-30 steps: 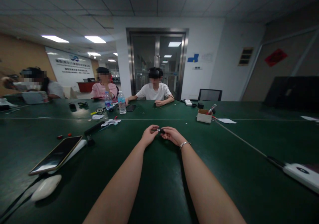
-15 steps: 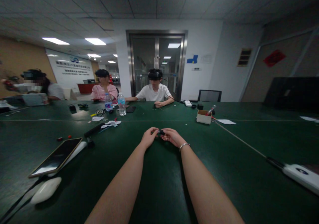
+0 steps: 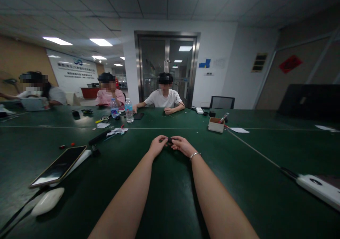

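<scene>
Your left hand point(image 3: 158, 145) and right hand point(image 3: 185, 146) pinch a black piece point(image 3: 170, 140) at twelve o'clock, its silvery glint gone (perhaps fitted closer).

Holding a small black object point(image 3: 169, 140) over the green desk point(image 3: 170, 196), in the grip of the left hand point(image 3: 158, 145) and the right hand point(image 3: 183, 146); perhaps cylindrical, but too small to tell. Wearing a silver bracelet point(image 3: 195, 155) on the right arm point(image 3: 215, 196). To the left, see a phone point(image 3: 60, 165) resting on something white point(image 3: 79, 164), near a rounded white item point(image 3: 47, 201); farther off, two bottles point(image 3: 129, 111), an open box point(image 3: 216, 126) and a person point(image 3: 164, 98) in white.
</scene>
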{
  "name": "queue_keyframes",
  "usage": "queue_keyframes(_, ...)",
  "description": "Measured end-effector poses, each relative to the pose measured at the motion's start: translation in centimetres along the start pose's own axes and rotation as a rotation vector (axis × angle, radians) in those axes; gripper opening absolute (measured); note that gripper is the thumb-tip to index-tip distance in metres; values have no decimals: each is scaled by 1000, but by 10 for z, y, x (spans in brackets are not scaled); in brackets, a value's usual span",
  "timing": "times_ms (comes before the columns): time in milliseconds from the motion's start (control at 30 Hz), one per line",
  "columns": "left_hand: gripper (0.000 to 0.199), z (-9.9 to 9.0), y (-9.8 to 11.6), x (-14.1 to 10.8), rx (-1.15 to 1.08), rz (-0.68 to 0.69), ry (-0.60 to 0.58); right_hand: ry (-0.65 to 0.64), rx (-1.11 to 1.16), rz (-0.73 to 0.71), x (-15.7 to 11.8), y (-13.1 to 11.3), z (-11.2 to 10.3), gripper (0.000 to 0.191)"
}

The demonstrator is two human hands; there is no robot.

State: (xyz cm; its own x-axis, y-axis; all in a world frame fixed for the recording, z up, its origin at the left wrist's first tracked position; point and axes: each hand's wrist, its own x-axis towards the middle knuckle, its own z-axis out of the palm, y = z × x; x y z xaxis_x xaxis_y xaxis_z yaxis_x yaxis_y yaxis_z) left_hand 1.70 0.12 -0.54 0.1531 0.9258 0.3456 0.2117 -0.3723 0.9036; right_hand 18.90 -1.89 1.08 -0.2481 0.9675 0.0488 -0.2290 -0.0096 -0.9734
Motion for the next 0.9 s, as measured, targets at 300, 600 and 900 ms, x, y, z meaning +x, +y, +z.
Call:
queue_keyframes(300, 26, 0, 4, -3, 45, -50, 26, 37, -19, -24, 0, 2, 3, 26)
queue_keyframes(600, 26, 0, 4, -2, 98, -52, 22, 65, 7, -22, 2, 1, 5, 14)
queue_keyframes(900, 26, 0, 3, -3, 92, -39, 18, 98, 37, -12, 6, 4, 2, 15)
